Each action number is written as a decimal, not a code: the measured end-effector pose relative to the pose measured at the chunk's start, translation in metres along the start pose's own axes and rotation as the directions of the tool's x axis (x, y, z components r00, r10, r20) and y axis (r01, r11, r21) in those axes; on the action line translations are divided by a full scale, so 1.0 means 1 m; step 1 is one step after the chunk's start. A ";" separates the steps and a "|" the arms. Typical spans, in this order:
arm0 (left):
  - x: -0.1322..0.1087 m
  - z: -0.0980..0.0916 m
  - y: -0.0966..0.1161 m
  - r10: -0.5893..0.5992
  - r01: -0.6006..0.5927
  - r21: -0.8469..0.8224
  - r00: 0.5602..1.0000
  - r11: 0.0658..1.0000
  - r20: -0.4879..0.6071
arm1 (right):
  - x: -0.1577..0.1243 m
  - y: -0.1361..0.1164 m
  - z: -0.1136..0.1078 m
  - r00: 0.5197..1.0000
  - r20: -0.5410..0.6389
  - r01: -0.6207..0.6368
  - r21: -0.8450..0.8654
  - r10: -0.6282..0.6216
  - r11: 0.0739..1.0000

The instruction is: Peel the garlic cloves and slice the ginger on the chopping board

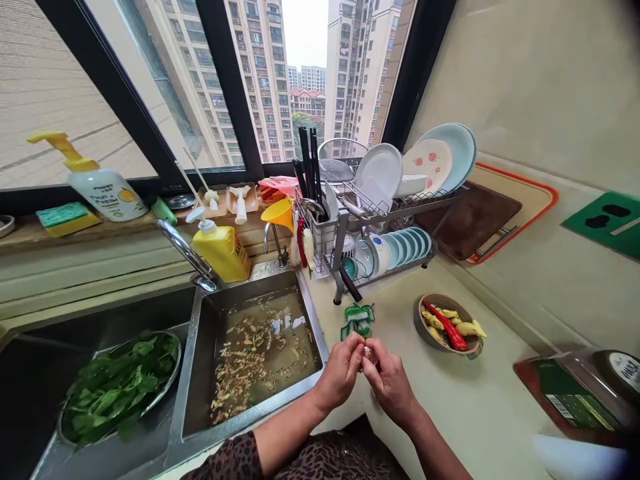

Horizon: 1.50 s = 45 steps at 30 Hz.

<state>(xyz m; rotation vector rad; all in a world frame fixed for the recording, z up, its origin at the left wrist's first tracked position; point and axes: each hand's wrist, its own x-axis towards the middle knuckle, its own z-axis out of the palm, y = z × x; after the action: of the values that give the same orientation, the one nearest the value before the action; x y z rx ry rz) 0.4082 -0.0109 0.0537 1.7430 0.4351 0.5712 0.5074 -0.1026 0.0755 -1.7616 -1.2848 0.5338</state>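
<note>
Leopard-print sleeve (pixel 295 460) above pale counter (pixel 480 413); left hand (pixel 340 373), right hand (pixel 391 383) half-curled, fingertips together pinching small pale bit (pixel 367 350), identity unclear; green mesh scrubber (pixel 358 320) just beyond.

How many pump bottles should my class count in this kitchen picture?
2: a white bottle with a yellow pump on the windowsill, and a yellow bottle with a white pump at the back of the sink. Others may be hidden behind the dish rack.
</note>
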 end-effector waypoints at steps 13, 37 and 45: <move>0.009 0.009 -0.014 -0.367 0.250 -0.688 0.930 0.681 -0.025 | 0.009 0.018 0.021 0.863 0.046 -0.228 0.924 0.503 0.307; 0.019 -0.002 0.018 -0.015 -0.009 0.066 0.938 0.998 0.345 | 0.006 0.014 -0.008 0.903 -0.130 -0.277 0.550 0.409 0.788; 0.014 -0.007 0.009 -0.006 -0.025 0.133 0.974 0.991 0.226 | 0.017 0.000 0.002 0.947 -0.208 -0.166 0.333 0.244 0.928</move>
<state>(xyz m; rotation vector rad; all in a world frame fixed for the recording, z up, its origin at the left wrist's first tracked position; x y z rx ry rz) 0.4155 0.0005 0.0656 1.9153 0.3106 0.3505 0.5124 -0.0861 0.0769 -1.6431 -0.7976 0.5805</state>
